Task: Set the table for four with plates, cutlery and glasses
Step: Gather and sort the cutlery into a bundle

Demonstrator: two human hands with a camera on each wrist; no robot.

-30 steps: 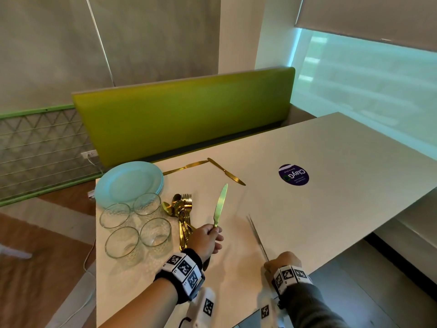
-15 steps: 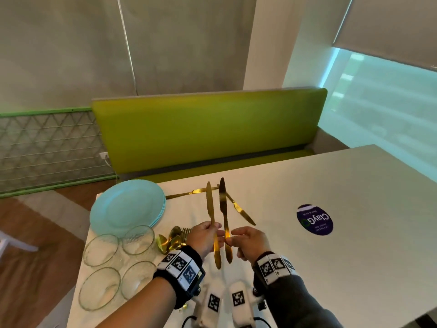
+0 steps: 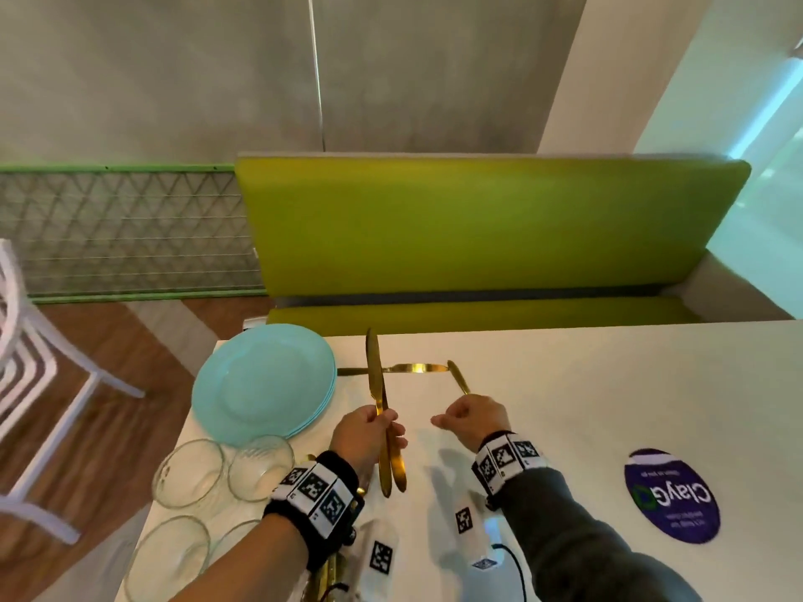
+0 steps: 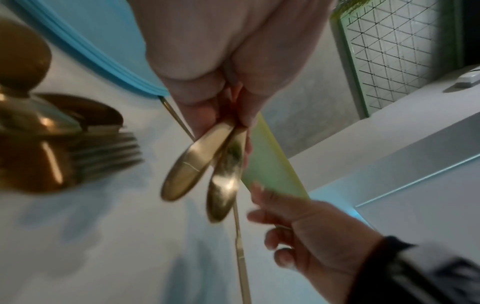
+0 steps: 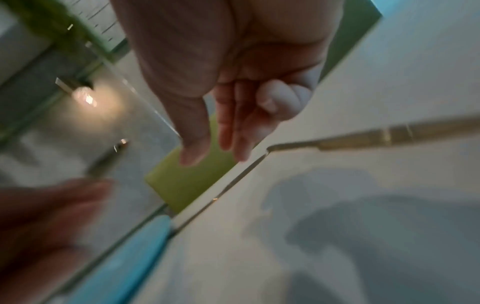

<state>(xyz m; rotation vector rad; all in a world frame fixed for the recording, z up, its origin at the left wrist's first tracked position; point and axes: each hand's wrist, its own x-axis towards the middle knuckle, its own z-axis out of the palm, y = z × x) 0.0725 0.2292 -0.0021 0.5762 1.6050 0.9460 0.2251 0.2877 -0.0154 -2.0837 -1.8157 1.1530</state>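
Half second before, each hand held one knife. Now our left hand [image 3: 367, 436] gripped both gold knives [image 3: 379, 410] above surface [image 3: 565, 406]; right hand [image 3: 471, 417] empty, fingers relaxed. Knives gathered, places unlaid.

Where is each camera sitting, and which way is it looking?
Head: worn up high, looking down at the table, blue plates and both forearms.
Left wrist: under the left hand, looking along its fingers, whose grip holds two gold knives.
Right wrist: under the right hand, looking past loose, empty fingers at the table edge.
Shared: the green bench shows in all three views; both knives show in head and left wrist views.
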